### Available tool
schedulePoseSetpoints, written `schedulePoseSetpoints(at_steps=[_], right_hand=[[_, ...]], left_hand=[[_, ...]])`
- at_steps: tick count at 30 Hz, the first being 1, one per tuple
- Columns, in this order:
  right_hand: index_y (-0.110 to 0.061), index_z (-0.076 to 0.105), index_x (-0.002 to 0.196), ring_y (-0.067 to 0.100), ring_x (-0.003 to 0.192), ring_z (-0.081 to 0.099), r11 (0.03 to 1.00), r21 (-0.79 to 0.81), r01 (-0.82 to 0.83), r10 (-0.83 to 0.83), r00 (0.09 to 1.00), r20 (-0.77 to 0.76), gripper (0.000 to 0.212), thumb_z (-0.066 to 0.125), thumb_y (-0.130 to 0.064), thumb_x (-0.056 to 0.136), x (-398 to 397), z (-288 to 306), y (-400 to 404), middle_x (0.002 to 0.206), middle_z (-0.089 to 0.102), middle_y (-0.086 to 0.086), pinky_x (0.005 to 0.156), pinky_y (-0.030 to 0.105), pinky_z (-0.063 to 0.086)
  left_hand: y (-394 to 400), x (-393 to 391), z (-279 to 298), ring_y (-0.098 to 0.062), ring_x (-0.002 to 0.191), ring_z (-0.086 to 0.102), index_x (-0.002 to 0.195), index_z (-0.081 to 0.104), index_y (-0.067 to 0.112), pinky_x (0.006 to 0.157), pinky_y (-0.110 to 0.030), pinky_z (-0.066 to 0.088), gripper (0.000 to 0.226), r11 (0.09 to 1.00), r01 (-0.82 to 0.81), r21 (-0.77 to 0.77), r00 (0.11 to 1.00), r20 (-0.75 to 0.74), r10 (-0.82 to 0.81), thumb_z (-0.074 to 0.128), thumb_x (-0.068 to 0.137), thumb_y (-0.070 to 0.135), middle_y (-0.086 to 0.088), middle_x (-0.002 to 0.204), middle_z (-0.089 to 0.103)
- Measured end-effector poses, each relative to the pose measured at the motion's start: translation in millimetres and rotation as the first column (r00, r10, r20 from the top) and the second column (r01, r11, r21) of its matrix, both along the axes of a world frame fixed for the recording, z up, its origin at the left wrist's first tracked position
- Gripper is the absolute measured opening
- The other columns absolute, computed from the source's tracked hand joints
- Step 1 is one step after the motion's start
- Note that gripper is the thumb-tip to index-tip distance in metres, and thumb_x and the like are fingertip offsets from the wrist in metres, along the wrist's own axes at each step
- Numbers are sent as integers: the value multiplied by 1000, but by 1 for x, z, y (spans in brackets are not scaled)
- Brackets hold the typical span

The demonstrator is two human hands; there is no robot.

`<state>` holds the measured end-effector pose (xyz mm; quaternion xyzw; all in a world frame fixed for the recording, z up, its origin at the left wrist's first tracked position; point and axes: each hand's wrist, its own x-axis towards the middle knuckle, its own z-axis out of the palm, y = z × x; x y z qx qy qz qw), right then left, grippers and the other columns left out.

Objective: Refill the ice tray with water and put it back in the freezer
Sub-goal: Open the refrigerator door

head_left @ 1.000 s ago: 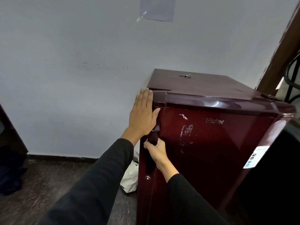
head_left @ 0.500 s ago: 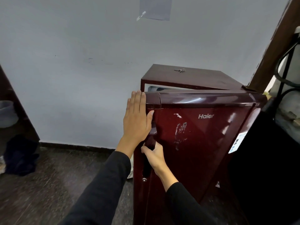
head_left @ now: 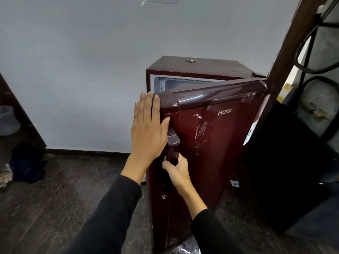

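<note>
Against a pale grey wall (head_left: 73, 70) stands a small maroon single-door fridge (head_left: 201, 67) with a glossy metal skin, its maroon door (head_left: 220, 143) swung partly open on hinges at the right side, so that a wedge of the white interior (head_left: 176, 83) shows behind the door's top edge. On the door's front are the silver word Haier (head_left: 225, 112), a patch of scratched white marks (head_left: 200, 132) below it, and a white label sticker (head_left: 250, 133) near the hinge edge. The left hand (head_left: 147, 129) lies flat against the door's free upper corner, fingers straight and together, fingertips reaching the rounded top trim, thumb resting on the door face. The right hand (head_left: 177, 171) is curled around the lower part of the dark maroon vertical door handle (head_left: 172, 149), gripping it just below the left hand. Both arms wear black sleeves (head_left: 110, 217). A small metal key (head_left: 190, 61) lies on the fridge's flat top. The ice tray cannot be seen from this angle; only the upper strip of the cabinet's inside is exposed. A dark stone floor (head_left: 55, 198) runs underneath, a dark brown wooden post (head_left: 293, 52) leans across at the right with black cables (head_left: 311, 52) behind it, and a sheet of grey paper (head_left: 161, 0) is taped high on the wall
</note>
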<state>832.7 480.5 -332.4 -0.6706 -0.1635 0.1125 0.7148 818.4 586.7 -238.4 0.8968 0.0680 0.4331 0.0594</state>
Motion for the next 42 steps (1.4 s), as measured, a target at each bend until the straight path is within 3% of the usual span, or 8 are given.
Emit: schedulePoseSetpoints(at_steps=[5,15,21,25,29,31,37,42], right_hand=[[-20,57,69,7,61,57,998,47,30,-32,998,50,23,56,3,69,-23,-2,-40,62,60,-10,59,26,46],[-16,61,73,10,59,54,916,150,372,-391,912,124,11,56,-7,71,-67,-12,-118,63,60,-4,53,24,44],[-18,61,76,4,63,54,733,188,654,-680,714,166,9,57,-10,78,-74,-22,-162,67,62,-4,58,22,45],[-5,64,95,0,72,60,570,176,803,-821,549,156,22,57,-14,76,-68,-26,-198,77,65,-8,71,29,50],[-10,61,75,-4,56,51,455,175,873,-889,432,153,25,58,-31,62,-69,-22,-234,65,56,-4,57,22,43],[-20,51,63,-5,49,44,439,164,883,-898,425,113,8,57,-24,66,-68,-18,-250,57,50,-7,48,15,35],[-22,66,66,5,62,54,426,62,902,-903,429,-34,39,56,14,78,-60,-23,-316,59,63,-14,59,25,47],[-22,60,96,10,86,59,-178,383,907,-983,-182,-26,26,45,-10,78,-80,34,-310,96,62,1,78,25,50]], left_hand=[[-35,-36,6,-32,144,20,144,32,0,120,-37,3,57,999,34,42,999,15,-34,27,99,35,-19,151,31],[-108,-87,7,-29,144,21,139,43,2,120,-45,10,51,945,327,-1,942,75,-326,32,97,28,-15,147,39],[-161,-99,0,-31,144,24,137,41,-1,116,-53,21,53,829,558,-39,815,216,-538,21,100,32,-18,147,37],[-185,-96,-14,-33,144,22,140,31,1,114,-56,22,53,708,690,-146,716,282,-639,18,101,35,-21,149,31],[-197,-78,-35,-29,145,21,142,29,0,116,-53,20,55,588,746,-312,664,288,-690,18,101,35,-17,151,32],[-198,-66,-45,-25,145,23,143,32,2,117,-51,20,55,553,739,-385,662,264,-701,19,101,34,-12,151,35],[-194,-25,-68,-13,144,24,141,41,8,120,-39,15,54,553,680,-481,682,138,-718,21,100,36,-4,149,40],[-192,8,-83,-2,142,21,143,40,13,120,-37,13,57,562,604,-566,688,13,-726,20,98,42,8,149,34]])
